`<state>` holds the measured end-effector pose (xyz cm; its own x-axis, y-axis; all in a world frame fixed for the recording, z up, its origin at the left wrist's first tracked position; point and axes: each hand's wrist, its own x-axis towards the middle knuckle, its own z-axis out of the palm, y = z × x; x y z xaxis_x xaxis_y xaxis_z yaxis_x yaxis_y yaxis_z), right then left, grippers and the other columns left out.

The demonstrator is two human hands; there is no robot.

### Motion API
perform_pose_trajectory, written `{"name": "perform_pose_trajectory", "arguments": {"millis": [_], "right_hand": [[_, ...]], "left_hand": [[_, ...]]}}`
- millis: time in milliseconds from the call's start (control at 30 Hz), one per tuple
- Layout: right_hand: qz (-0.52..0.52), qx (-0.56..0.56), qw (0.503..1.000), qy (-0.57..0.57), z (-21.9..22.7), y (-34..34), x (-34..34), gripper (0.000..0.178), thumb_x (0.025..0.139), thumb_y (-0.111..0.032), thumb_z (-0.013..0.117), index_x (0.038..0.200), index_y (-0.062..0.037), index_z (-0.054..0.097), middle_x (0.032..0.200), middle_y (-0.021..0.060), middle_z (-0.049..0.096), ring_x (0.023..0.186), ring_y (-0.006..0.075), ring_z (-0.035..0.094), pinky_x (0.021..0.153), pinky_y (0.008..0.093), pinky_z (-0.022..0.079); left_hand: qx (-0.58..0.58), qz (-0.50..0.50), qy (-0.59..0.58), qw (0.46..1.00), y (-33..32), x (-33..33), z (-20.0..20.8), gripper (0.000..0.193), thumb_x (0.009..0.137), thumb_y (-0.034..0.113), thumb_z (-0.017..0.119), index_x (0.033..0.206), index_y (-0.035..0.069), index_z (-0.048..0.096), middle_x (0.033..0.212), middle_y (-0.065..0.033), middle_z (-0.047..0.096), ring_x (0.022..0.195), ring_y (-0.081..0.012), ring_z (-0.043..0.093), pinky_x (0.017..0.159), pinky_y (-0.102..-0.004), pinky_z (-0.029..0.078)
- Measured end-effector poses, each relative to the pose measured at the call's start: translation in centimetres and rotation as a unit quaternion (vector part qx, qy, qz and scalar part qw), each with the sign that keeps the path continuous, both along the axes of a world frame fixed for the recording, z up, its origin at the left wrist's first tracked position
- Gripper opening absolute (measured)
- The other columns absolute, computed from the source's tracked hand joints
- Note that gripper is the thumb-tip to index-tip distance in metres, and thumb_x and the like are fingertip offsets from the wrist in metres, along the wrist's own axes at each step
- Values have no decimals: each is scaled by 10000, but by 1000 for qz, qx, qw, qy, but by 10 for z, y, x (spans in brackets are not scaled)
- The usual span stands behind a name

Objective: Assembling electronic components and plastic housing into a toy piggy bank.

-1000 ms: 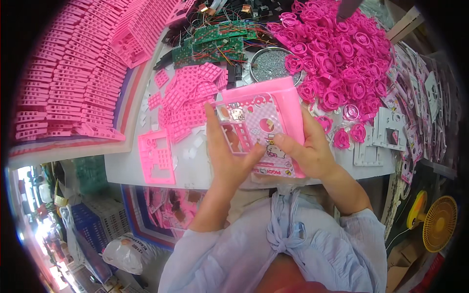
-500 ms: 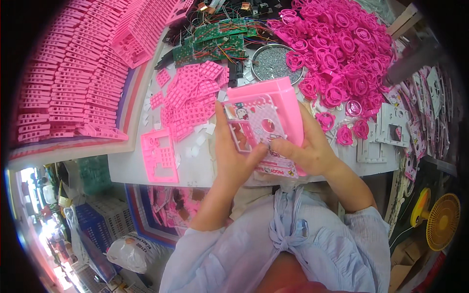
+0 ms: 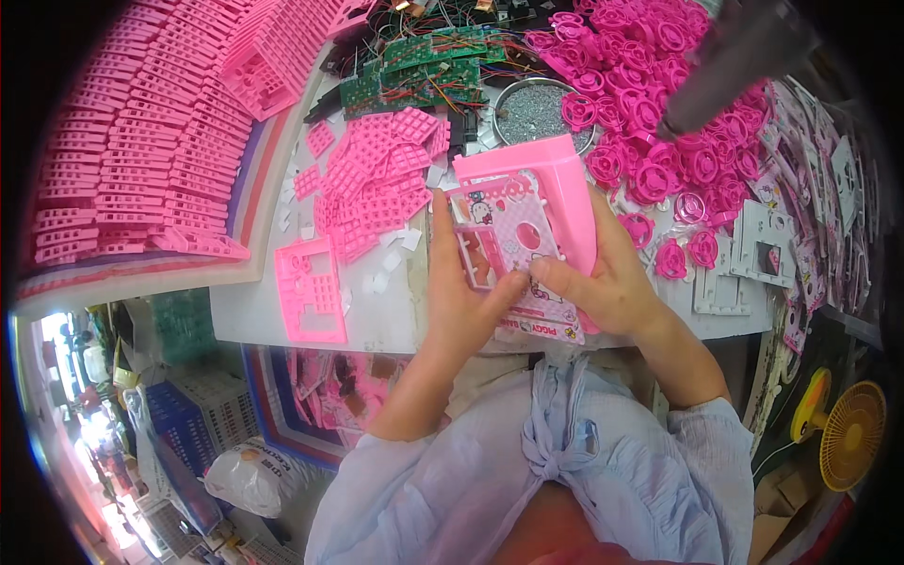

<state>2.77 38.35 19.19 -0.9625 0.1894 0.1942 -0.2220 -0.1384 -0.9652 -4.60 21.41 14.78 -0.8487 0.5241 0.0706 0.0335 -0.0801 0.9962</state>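
Note:
Above the table's near edge, both of my hands hold a pink plastic housing (image 3: 576, 202) and a printed cartoon face panel (image 3: 510, 247) lying at a tilt against its front. My left hand (image 3: 460, 306) grips the panel's left side, fingers behind it and thumb on its lower face. Wrapped round the housing's right side is my right hand (image 3: 617, 292), its thumb pressing on the panel close to the left thumb. The panel has a round hole and a rectangular window. Whether the panel is seated in the housing, I cannot tell. The fingers behind are partly hidden.
Pink keypad pieces (image 3: 377, 174) and a pink frame (image 3: 311, 292) lie left. Behind are green circuit boards (image 3: 428, 75), a round tin of screws (image 3: 532, 115) and heaped pink rings (image 3: 650, 122). A dark rod-shaped tool (image 3: 734, 71) hangs at upper right; stacked pink housings (image 3: 151, 141) fill the far left.
My hands, with the housing and panel, have shifted slightly right in the picture. The dark hanging tool has swung left over the pink rings. My grip looks nearly the same.

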Motion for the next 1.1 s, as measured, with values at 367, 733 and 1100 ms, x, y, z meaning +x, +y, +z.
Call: {"name": "perform_pose_trajectory", "arguments": {"millis": [367, 733, 1100], "right_hand": [[109, -129, 978, -119, -8, 17, -3, 517, 863, -85, 719, 1329, 24, 524, 1172, 113, 664, 1013, 197, 661, 894, 337, 531], [86, -77, 985, -129, -14, 20, 16, 574, 895, -48, 732, 1416, 24, 502, 1260, 99, 659, 1073, 141, 660, 931, 297, 541], [32, -178, 974, -138, -34, 25, 29, 481, 925, -18, 696, 1371, 34, 524, 1228, 113, 681, 1050, 155, 685, 873, 293, 584]], "left_hand": [[-225, 58, 186, 955, -2, 0, 1, 1194, 732, 242, 881, 1608, -13, 112, 1463, -285, 394, 1341, -353, 475, 1098, -433, 418], [48, 160, -131, 977, 2, -45, -4, 344, 1085, 314, 499, 1287, 41, 558, 1002, -41, 667, 863, -100, 652, 737, -275, 545], [9, 157, -27, 987, 2, -23, -6, 322, 1119, 257, 411, 1061, 10, 609, 969, -68, 675, 832, -100, 593, 753, -278, 500]]}}
